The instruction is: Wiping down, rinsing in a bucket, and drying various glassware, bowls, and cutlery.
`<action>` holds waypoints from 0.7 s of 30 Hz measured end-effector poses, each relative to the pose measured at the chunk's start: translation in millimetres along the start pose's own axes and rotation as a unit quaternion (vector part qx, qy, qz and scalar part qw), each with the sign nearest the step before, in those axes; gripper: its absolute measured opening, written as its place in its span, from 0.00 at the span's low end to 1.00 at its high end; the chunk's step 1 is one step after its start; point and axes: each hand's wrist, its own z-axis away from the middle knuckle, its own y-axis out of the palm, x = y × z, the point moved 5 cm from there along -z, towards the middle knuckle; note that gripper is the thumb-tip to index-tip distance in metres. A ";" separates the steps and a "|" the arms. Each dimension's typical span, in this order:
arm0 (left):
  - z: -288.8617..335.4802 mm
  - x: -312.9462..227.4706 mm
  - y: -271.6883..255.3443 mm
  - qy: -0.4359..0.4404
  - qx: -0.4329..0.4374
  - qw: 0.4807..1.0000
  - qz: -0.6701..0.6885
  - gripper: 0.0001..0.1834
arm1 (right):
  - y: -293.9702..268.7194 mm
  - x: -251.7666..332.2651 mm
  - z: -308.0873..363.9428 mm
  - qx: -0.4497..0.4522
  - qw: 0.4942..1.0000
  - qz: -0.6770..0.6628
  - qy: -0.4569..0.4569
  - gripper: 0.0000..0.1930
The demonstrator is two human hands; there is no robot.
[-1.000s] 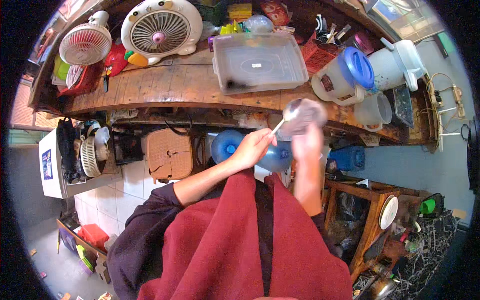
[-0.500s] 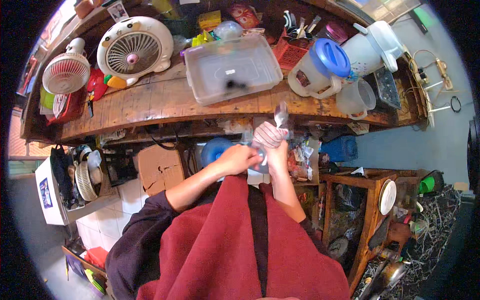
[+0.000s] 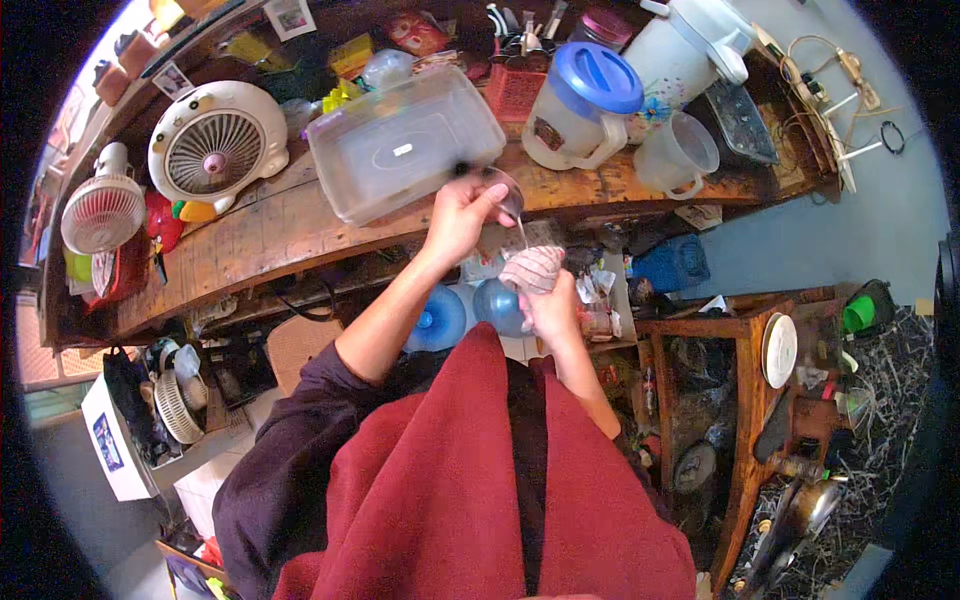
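A metal spoon (image 3: 513, 198) is held just in front of the table edge, its bowl upward. My left hand (image 3: 460, 218) grips it at the bowl end, with the thumb on the bowl. Lower down, the handle runs into a pale striped cloth (image 3: 533, 268). My right hand (image 3: 551, 306) is closed round that cloth, which hides the handle's lower part and some of the fingers. Close behind my left hand lies a clear plastic box (image 3: 370, 165) on the wooden table (image 3: 270, 240).
Right of the box stand a blue-lidded jug (image 3: 575, 115), a clear plastic mug (image 3: 675, 160) and a white thermos jug (image 3: 680, 55). Two fans, one a round white fan (image 3: 218, 150), occupy the left side. Blue water bottles (image 3: 437, 318) sit below the table; a wooden cabinet (image 3: 745, 400) is at right.
My left hand has moved up from beside the cloth to the spoon's bowl and taken hold there. The cloth has shifted slightly down, and the view has turned a little.
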 end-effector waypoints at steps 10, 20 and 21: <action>-130.6 -108.0 -29.5 0.330 -0.274 0.900 -0.074 0.10 | -63.9 -1.8 9.2 -0.086 0.995 0.037 0.024 0.06; -173.4 -88.9 31.8 0.445 -0.192 0.761 -0.431 0.07 | -68.7 -6.6 -15.5 0.007 0.978 0.162 -0.133 0.09; -171.8 -86.4 36.9 0.441 -0.197 0.714 -0.506 0.07 | -67.1 -3.2 -16.0 -0.008 0.984 0.137 -0.117 0.07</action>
